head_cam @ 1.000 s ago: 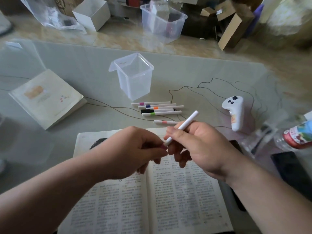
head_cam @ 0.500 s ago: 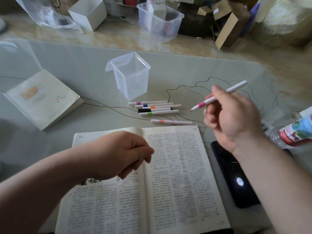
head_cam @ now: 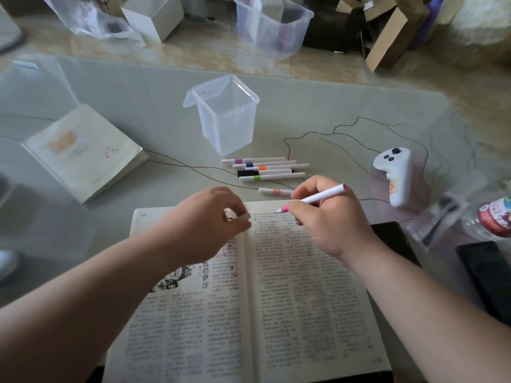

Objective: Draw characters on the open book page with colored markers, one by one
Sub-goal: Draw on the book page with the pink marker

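Pink at its tip, the marker (head_cam: 318, 197) sits in our right hand (head_cam: 331, 222), pinched between thumb and curled fingers in a writing grip, its white barrel slanting up and to the right. The tip is at the top of the right-hand page of the open book (head_cam: 276, 299), just right of the centre fold; we cannot tell whether it touches the paper. Our left hand (head_cam: 207, 219) rests over the top of the left-hand page, fingers curled, pinching a small white cap (head_cam: 245, 217) at the fingertips. The book lies flat at the near edge of the glass table (head_cam: 124, 92), both pages dense with printed text, and reddish marks show on the left page just below our left hand. Just beyond the book's far edge a single marker with a salmon band (head_cam: 272, 191) lies crosswise, its right end hidden by our right hand. A little farther away a row of five markers (head_cam: 265, 168) lies side by side, banded pink, blue, orange, black and green. Behind them stands a clear plastic container (head_cam: 225, 117), upright, its lid hanging open at the left. A closed pale book (head_cam: 83, 150) lies well to the left. A white controller (head_cam: 395, 175) stands to the right, with a thin wire (head_cam: 318, 133) looping past it across the glass. A dark phone (head_cam: 395, 239) lies beside the book's right edge, and a bottle with a red label (head_cam: 492, 219) lies at the far right.
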